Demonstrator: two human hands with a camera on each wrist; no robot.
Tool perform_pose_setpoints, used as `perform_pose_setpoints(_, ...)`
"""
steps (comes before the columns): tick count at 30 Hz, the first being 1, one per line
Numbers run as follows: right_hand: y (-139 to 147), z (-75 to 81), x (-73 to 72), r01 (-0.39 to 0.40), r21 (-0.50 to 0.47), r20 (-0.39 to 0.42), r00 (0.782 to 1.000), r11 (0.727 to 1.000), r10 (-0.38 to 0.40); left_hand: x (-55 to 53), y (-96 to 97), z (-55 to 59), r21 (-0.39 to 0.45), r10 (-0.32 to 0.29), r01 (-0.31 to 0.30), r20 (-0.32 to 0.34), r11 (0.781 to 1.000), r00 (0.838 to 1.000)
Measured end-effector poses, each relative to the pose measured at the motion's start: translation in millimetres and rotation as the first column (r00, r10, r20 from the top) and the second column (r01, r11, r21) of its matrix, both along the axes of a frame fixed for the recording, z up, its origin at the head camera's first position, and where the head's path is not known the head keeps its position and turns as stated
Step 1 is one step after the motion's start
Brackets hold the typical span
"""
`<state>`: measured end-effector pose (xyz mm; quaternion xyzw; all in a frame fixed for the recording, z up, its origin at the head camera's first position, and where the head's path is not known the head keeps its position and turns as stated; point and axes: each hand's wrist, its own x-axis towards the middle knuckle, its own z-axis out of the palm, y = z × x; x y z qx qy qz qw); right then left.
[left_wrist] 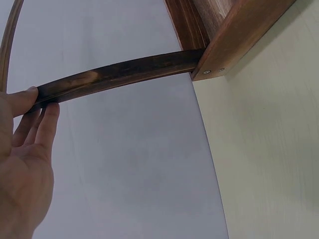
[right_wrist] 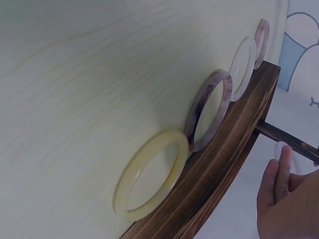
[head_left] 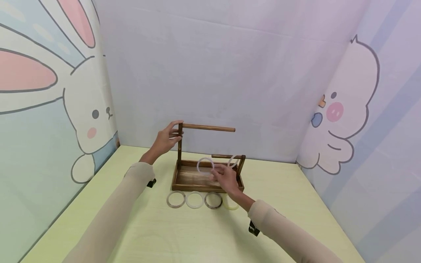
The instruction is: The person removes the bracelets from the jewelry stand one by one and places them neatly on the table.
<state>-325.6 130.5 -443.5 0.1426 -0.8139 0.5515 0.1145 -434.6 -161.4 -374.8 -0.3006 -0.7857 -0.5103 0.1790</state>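
Note:
My left hand (head_left: pixel 166 138) grips the top of the tall post (left_wrist: pixel 119 73) of a brown wooden display stand, thumb on one side and fingers on the other. Over the stand's tray (head_left: pixel 197 188), my right hand (head_left: pixel 227 179) pinches a pale, translucent bangle (head_left: pixel 198 166) by its right side. The held bangle (right_wrist: pixel 279 145) is mostly hidden by the fingers in the right wrist view. A long bar (head_left: pixel 208 127) runs rightward from the tall post. Behind the right hand, another pale bangle (head_left: pixel 228 160) hangs on the short, lower bar (head_left: pixel 221 156).
Along the tray's front lie several bangles in a row: brownish-mauve (head_left: pixel 168 200), white (head_left: pixel 194 207), dark marbled purple (right_wrist: pixel 197 107) and yellow (right_wrist: pixel 127 177). The light wooden table (head_left: pixel 158 237) meets a pale curtain (head_left: pixel 210 73) behind; cartoon-printed cloth hangs at both sides.

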Motion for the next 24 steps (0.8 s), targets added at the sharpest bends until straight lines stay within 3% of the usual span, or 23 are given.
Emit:
perform_pose_setpoints(6,-2,-0.8,7.2,-0.045,-0.022,0.081,0.996,0.999,0.046,2.5,1.2,2.6,-0.012,0.012,-0.012,-0.009,1.0,1.0)
perform_pose_setpoints(10,-5,-1.3,13.1,-0.071,-0.031,0.117,0.99,0.997,0.074,16.9,2.9,13.2,-0.016,-0.001,0.001,-0.011,1.0,1.0)
perform_pose_setpoints(15,-9,-4.9,18.7,-0.147,-0.109,0.146,0.976,0.983,0.162,34.1,5.1,23.6,-0.026,-0.013,0.013,-0.018,1.0,1.0)
perform_pose_setpoints(22,-11,-12.6,24.1,-0.196,-0.164,0.238,0.943,0.967,0.232,33.2,5.4,23.5,-0.017,-0.022,0.022,-0.015,1.0,1.0)
perform_pose_setpoints(24,-12,-13.1,27.6,-0.199,-0.152,0.252,0.939,0.968,0.233,23.0,3.4,16.4,-0.02,-0.009,0.009,-0.01,1.0,1.0)
